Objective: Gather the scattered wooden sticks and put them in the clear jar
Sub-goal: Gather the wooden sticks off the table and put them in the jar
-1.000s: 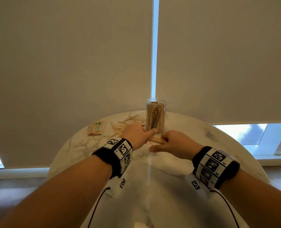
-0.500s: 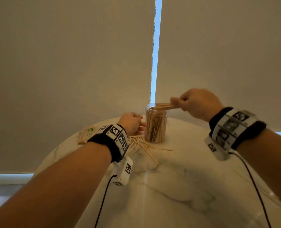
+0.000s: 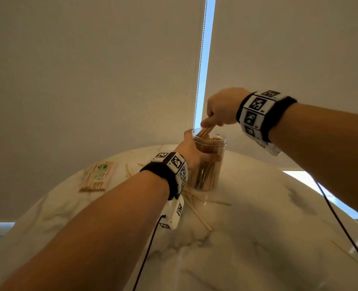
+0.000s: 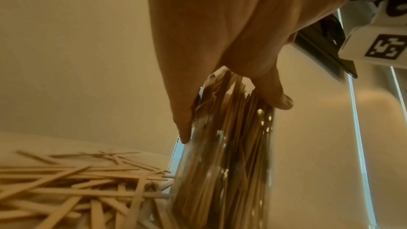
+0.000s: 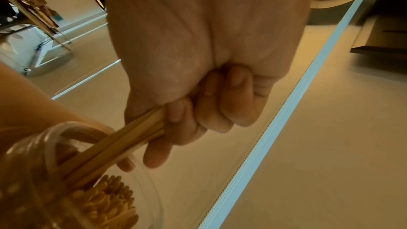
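Jar (image 3: 208,164) stands on the table (image 3: 258,238), loose sticks (image 4: 77,189) left of it.

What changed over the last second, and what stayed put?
The right hand lifted its bundle of sticks off the table and tipped it down into the jar mouth, still gripping it. The left hand left the loose sticks and took hold of the jar. The jar, loose sticks and packet stayed put.

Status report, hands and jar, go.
Left hand grips jar. Right hand pinches bundle of sticks, tips inside the jar mouth. Loose sticks remain on table. Nothing blocking.
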